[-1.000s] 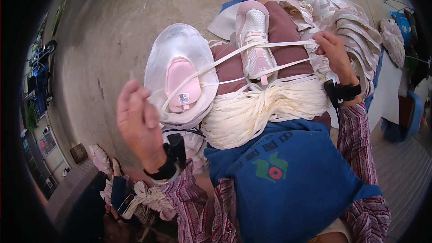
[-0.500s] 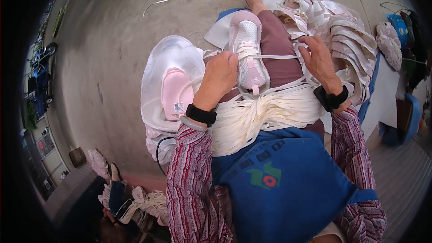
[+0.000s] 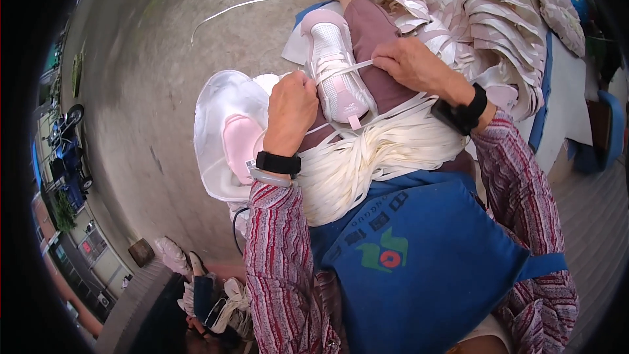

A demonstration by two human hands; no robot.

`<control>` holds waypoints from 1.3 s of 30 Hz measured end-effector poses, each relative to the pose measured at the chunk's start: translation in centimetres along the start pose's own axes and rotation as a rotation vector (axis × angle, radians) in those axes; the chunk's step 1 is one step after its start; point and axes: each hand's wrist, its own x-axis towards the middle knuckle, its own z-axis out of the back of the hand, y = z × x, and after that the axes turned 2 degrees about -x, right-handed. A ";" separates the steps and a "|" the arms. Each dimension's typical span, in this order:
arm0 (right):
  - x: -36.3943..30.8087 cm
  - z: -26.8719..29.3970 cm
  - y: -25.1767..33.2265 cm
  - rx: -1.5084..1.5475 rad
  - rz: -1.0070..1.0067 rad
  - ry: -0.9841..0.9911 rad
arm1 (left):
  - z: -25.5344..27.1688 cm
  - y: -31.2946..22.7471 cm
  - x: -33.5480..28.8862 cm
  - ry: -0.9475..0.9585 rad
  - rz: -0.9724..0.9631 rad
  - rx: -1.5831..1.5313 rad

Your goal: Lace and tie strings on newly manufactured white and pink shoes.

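Observation:
A pink-and-white sneaker upper [image 3: 339, 88] lies across my lap, toe pointing away, with flat cream laces threaded over its tongue. Between finger and thumb of my right hand [image 3: 416, 65] is a shoelace [image 3: 359, 65], drawn taut rightward from the upper. My left hand [image 3: 290, 105] is closed against the upper's left edge; what its fingers pinch is hidden. A thick bundle of cream laces [image 3: 386, 151] lies across my lap nearer me, beside the blue apron [image 3: 419, 262].
Another white upper with a pink insole [image 3: 241, 141] sits left of my left wrist. A big pile of uppers [image 3: 491, 26] is at far right. One loose lace [image 3: 246, 5] lies on the concrete floor [image 3: 157, 92]. Another person's hands and laces [image 3: 229, 305] show at lower left.
My right hand has moved left toward the upper, shortening the lace stretch between them. My left hand stays at the upper's left edge. The whole view has shifted slightly.

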 end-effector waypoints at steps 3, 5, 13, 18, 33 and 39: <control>0.5 0.3 0.0 0.002 -0.016 0.078 | 0.4 0.0 -0.4 -0.030 0.037 -0.078; 0.0 0.8 0.0 0.002 -0.044 0.142 | 1.2 -0.4 -0.8 -0.089 -0.003 -0.138; -0.6 0.6 -0.2 0.020 -0.036 0.203 | 1.0 -1.5 -3.2 -0.192 0.013 -0.206; -1.3 1.5 -0.2 -0.240 -0.227 -0.025 | 1.2 -1.0 -4.1 0.021 0.226 -0.315; -4.6 -0.1 3.7 -0.062 0.123 0.389 | 0.8 -0.6 -3.2 0.020 0.142 -0.137; -3.4 1.5 1.2 0.012 0.077 0.192 | 0.3 -0.4 -2.4 -0.023 0.192 -0.303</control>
